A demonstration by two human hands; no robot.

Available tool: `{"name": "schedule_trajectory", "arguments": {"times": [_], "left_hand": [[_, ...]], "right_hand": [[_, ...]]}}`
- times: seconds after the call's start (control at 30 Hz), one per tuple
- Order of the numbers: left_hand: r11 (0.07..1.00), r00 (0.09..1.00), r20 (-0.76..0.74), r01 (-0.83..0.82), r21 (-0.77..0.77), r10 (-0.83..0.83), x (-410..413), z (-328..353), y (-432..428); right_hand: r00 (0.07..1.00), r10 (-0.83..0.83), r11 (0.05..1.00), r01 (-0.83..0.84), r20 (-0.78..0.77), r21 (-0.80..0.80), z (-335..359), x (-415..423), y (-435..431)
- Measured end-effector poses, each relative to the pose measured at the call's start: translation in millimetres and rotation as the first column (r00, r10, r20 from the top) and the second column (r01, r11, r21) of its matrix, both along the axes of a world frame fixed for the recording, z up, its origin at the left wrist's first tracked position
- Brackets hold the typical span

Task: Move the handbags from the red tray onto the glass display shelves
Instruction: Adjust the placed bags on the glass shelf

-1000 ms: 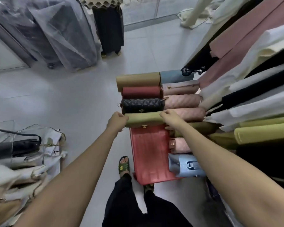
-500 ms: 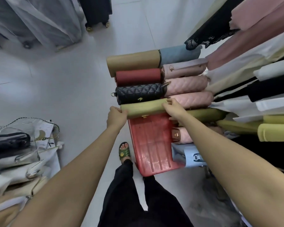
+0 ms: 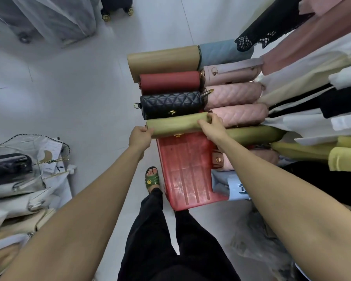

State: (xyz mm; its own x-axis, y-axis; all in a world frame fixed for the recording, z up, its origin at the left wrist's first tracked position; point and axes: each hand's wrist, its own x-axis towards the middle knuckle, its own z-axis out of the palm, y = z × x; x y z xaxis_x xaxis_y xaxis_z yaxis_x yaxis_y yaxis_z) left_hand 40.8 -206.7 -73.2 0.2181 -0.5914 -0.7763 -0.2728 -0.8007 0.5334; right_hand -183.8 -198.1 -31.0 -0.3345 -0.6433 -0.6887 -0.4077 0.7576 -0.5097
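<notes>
Both grips close on 1 olive-green handbag [image 3: 176, 126]: the left grip [image 3: 140, 136] curls its fingers round the bag's left end, and the right grip [image 3: 213, 126] wraps over the bag's right end, thumb on the near side and fingers over the top. Held crosswise between the 2 grips, the bag is at the far edge of the bare floor of the red tray [image 3: 186, 169], its gold clasp facing the person; whether it rests on the tray or is lifted clear, I cannot tell. Just beyond the grips a black quilted handbag [image 3: 170, 103] touches the olive one, then a red handbag [image 3: 169, 82] and a tan handbag [image 3: 162, 60] farther out. Beyond the right grip lie 2 pink quilted handbags [image 3: 239, 115], and right of it a darker olive handbag [image 3: 255, 134]. Under the right forearm a pink bag with a gold clasp [image 3: 219, 160] and a light blue bag [image 3: 231, 185] sit at the tray's right side. Hanging clothes [image 3: 312, 78] crowd the far right; well left of the left grip lie bags in clear wrapping [image 3: 18, 179]. Near the tray's left edge, a green sandal [image 3: 151, 178] stands on the pale floor [image 3: 79, 98]
</notes>
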Motion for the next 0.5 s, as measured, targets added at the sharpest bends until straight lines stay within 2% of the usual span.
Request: {"name": "schedule_trajectory", "arguments": {"times": [0.13, 0.3, 0.5], "left_hand": [[0.999, 0.998, -0.047, -0.039, 0.007, 0.039, 4.4, 6.0, 2.4], [0.989, 0.987, -0.075, -0.143, -0.022, 0.141, 18.1, 11.7, 10.2], [0.990, 0.989, -0.085, -0.130, -0.060, 0.125, 30.1, 2.3, 19.0]], "right_hand": [[0.999, -0.013, 0.999, 0.012, -0.045, -0.033, -2.0, 5.5, 10.0], [0.999, -0.016, 1.000, 0.016, -0.034, 0.004, -1.2, 21.2, 22.0], [0.997, -0.040, 0.999, 0.041, -0.060, 0.007, -8.6, 32.6, 37.1]]}}
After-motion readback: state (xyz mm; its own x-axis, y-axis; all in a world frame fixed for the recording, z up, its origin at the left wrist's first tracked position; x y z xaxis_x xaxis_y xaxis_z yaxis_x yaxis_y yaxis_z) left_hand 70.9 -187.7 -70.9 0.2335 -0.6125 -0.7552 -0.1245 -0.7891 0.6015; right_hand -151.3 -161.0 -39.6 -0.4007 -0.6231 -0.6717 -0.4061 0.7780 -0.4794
